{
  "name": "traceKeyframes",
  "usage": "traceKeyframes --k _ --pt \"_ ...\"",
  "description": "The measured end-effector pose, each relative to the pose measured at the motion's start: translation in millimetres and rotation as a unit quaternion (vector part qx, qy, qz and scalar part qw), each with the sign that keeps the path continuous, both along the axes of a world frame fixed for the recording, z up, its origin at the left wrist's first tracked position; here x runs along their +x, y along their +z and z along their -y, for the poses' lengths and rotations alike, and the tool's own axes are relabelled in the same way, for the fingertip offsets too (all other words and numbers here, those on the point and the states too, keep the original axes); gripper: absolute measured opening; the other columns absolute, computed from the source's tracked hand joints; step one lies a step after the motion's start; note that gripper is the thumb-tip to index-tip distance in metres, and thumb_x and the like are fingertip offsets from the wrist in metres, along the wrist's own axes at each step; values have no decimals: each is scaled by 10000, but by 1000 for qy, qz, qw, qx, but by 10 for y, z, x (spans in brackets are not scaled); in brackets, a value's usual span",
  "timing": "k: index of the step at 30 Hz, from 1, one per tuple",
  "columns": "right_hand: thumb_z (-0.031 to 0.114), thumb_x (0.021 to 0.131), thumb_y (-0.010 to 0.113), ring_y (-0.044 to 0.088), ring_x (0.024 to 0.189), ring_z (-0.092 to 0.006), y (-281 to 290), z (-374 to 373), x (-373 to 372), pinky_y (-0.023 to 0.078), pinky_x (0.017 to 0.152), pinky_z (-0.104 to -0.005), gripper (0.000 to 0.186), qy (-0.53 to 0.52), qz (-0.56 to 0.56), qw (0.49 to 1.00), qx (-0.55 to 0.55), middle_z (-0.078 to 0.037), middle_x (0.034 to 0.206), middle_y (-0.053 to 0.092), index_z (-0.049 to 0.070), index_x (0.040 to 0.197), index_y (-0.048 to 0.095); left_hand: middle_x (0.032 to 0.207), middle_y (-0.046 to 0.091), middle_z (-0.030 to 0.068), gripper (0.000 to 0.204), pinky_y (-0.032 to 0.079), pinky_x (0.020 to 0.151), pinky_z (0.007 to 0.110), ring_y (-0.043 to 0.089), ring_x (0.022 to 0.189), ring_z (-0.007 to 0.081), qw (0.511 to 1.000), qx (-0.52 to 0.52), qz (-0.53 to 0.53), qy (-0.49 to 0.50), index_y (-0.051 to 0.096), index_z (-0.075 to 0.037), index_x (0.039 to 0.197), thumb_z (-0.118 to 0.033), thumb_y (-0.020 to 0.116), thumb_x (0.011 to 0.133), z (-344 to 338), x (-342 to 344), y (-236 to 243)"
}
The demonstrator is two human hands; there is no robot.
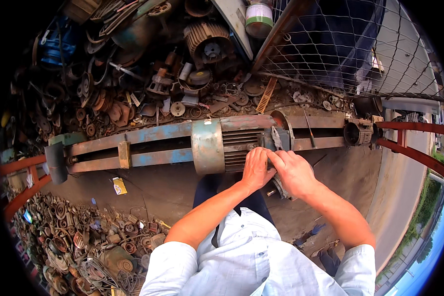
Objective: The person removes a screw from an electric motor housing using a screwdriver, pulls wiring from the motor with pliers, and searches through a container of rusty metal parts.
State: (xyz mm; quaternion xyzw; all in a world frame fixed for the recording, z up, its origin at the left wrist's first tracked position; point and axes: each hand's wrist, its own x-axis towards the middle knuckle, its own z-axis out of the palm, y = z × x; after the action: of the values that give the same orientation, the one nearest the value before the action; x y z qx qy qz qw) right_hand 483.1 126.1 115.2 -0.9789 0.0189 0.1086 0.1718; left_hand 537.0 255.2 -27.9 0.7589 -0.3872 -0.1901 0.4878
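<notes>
An electric motor (207, 148) with a worn grey-green end and a finned dark body lies across a long metal rail frame (163, 159) in front of me. Both my hands meet at its right part, close to a dark box-like piece with a pale grey strip (277, 138) sticking up. My left hand (255, 170) has its fingers curled together over the motor's near edge. Right beside it, my right hand (293, 171) is closed, its fingertips touching the left ones. Whatever the fingers grip is hidden under them.
A screwdriver-like tool (310, 129) with a thin shaft leans across the rail. A smaller motor housing (357, 133) sits at the rail's right end, a metal block (125, 154) toward the left. Scrap parts (98, 246) pile up at lower left and beyond the rail. Wire mesh (325, 49) stands behind.
</notes>
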Motion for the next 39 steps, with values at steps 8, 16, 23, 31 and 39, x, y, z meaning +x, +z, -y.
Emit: traceKeyframes --k 8,16,23,31,39 --pt "175 793 709 545 1104 -282 115 -123 -68 450 906 -426 433 159 9 987 9 -90 1150 581 97 1206 609 1015 648 104 388 441 919 436 609 989 327 969 -12 -31 -243 609 -66 1073 -101 739 709 5 447 -112" --pt "233 821 771 639 1125 -296 -74 -189 -335 514 944 -401 762 -571 -67 716 395 -273 1358 533 -97 1401 404 1006 588 124 348 426 877 450 564 982 352 998 -19 34 -39 592 -40 1085 -119 763 793 156 -40 23" --pt "122 789 683 656 936 -333 -94 -118 -137 529 805 -468 372 -117 -100 986 65 -144 990 635 37 1141 597 1146 546 178 621 411 950 483 533 1067 390 998 -11 59 -9 502 -37 1263 -89 746 695 82 45 20" --pt "228 821 611 566 965 -241 66 -192 -236 428 902 -422 140 172 33 982 -67 -72 918 612 116 770 678 1125 634 128 590 458 983 432 598 1094 350 957 12 22 -289 592 -65 1265 -55 747 696 -13 553 -43" --pt "253 852 794 593 1191 -302 -91 -174 -502 499 988 -392 806 -532 -59 724 435 -240 1314 553 -108 1425 358 949 546 167 233 463 749 472 560 887 389 999 -3 38 -26 544 -24 998 -8 676 807 163 195 -29"
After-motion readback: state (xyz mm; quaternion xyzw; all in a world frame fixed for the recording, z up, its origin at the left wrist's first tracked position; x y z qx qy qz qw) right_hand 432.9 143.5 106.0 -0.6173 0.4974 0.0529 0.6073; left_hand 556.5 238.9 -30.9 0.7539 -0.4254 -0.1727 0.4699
